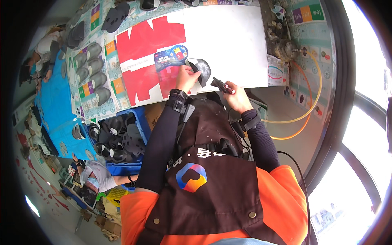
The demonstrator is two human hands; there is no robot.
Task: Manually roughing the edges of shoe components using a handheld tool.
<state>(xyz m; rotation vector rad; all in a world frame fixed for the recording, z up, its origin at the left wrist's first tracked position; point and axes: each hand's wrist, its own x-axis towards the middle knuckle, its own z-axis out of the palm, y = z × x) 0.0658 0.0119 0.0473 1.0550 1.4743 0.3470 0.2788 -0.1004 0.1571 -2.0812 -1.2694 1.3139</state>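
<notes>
My left hand (pixel 188 78) has its fingers closed on the near left edge of a dark grey, rounded shoe piece (pixel 203 69) with a whitish rim. The piece is held over the front edge of the white board (pixel 228 36). Just to its right, my right hand (pixel 239 98) grips a short black handheld tool (pixel 221 85) with reddish parts, its tip pointing up and left toward the piece. A gap remains between tip and piece. What kind of tool it is, I cannot make out.
Grey shoe pieces (pixel 94 65) stand in rows at left; a dark clog (pixel 115 17) lies behind. A blue crate (pixel 143 122) holds several dark clogs below the table edge. Yellow and orange hoses (pixel 312 102) loop at right. Two other people are at the blue table (pixel 51 96).
</notes>
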